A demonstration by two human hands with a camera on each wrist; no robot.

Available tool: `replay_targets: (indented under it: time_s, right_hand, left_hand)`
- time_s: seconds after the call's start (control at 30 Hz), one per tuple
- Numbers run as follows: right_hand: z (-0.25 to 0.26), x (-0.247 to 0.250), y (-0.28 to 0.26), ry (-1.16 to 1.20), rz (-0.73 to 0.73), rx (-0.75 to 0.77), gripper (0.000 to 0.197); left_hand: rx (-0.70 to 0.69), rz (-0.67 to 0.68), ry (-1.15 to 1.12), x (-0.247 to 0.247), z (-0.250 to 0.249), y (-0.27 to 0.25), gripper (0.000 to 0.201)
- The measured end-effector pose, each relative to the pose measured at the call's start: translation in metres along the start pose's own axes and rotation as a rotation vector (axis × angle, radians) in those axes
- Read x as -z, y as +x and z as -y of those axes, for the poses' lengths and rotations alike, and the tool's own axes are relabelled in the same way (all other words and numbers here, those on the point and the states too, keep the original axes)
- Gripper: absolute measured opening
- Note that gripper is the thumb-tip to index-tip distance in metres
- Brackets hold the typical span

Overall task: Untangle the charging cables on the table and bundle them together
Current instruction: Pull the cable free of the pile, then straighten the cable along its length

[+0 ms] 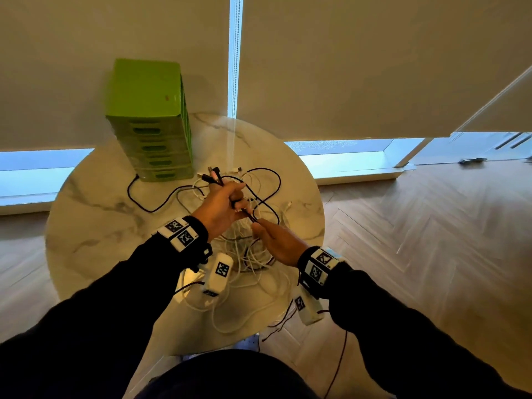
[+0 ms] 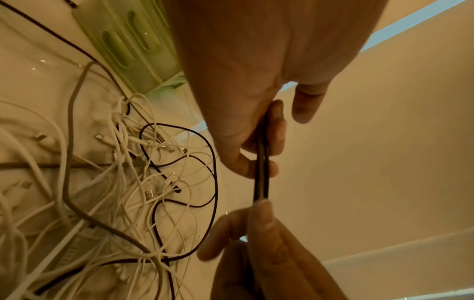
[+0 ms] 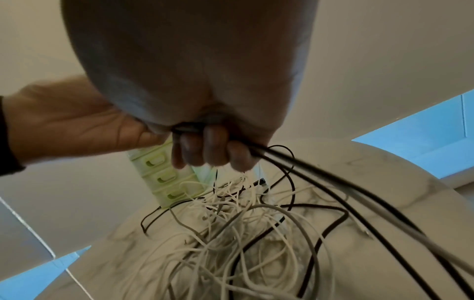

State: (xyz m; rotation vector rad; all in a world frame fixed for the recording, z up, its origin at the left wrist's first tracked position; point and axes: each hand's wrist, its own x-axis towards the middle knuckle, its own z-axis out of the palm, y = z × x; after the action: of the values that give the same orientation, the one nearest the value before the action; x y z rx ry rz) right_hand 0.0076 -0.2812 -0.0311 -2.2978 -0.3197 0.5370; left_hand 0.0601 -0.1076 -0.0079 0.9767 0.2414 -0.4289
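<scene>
A tangle of white, grey and black charging cables lies on the round marble table. My left hand is raised above it and grips a bunch of cables, whose plug ends stick out past the fist. Just below, my right hand holds the same dark cables where they leave the left fist. In the right wrist view the right hand's fingers curl round dark and grey cables that trail down to the pile. A black cable loop lies behind the hands.
A green drawer unit stands at the table's back left, with a black cable end by its base. Loose white cables hang over the near table edge. Wooden floor and low windows surround the table.
</scene>
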Motion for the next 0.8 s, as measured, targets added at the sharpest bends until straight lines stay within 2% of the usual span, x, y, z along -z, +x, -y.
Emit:
replay_targets:
  time_s: [0.03,0.1,0.17,0.23,0.27,0.3,0.37,0.43,0.5,0.57,0.67,0.73,0.8]
  right_hand:
    - [-0.001,0.0,0.002,-0.081,-0.012,-0.006,0.034]
    - [0.001,-0.007,0.009,-0.255,0.058,0.004,0.034]
    - [0.01,-0.018,0.014,-0.365,0.227,0.018,0.035]
    - [0.022,-0.022,0.019,-0.442,0.418,0.068,0.048]
    - [0.025,-0.019,0.022,-0.479,0.462,0.096,0.054]
    - [0.031,-0.012,0.025,-0.492,0.471,0.115,0.058]
    - [0.029,0.001,0.043,-0.33,0.429,0.088,0.061]
    - [0.017,0.01,0.067,-0.187,0.36,0.043,0.052]
    - [-0.004,0.009,0.091,-0.293,0.337,0.023,0.034]
    - [-0.02,0.0,0.109,-0.424,0.412,-0.049,0.027]
    - [-0.036,-0.015,0.121,-0.59,0.547,-0.059,0.041]
    - [-0.042,-0.016,0.13,-0.672,0.544,-0.006,0.046]
    - [-0.045,-0.009,0.14,-0.702,0.509,-0.013,0.04]
  left_hand:
    - [-0.011,-0.016,-0.016,0.003,0.0,0.001,0.032]
    - [-0.031,-0.061,-0.061,0.007,0.001,0.002,0.027]
    - [-0.035,-0.108,-0.082,0.011,0.001,0.002,0.025]
    - [-0.031,-0.174,-0.058,0.019,-0.004,0.003,0.025]
    - [-0.031,-0.202,-0.042,0.025,-0.007,0.004,0.024]
    - [-0.03,-0.222,-0.021,0.03,-0.011,0.003,0.024]
    - [-0.035,-0.278,0.019,0.047,-0.018,0.005,0.025]
    - [-0.032,-0.322,0.04,0.061,-0.021,0.006,0.028]
    - [-0.021,-0.334,0.048,0.07,-0.021,0.006,0.029]
    - [-0.012,-0.344,0.079,0.073,-0.019,0.009,0.03]
    - [-0.002,-0.33,0.145,0.075,-0.011,0.012,0.033]
    - [-0.005,-0.331,0.169,0.077,-0.01,0.018,0.033]
    - [-0.003,-0.346,0.17,0.079,-0.012,0.024,0.033]
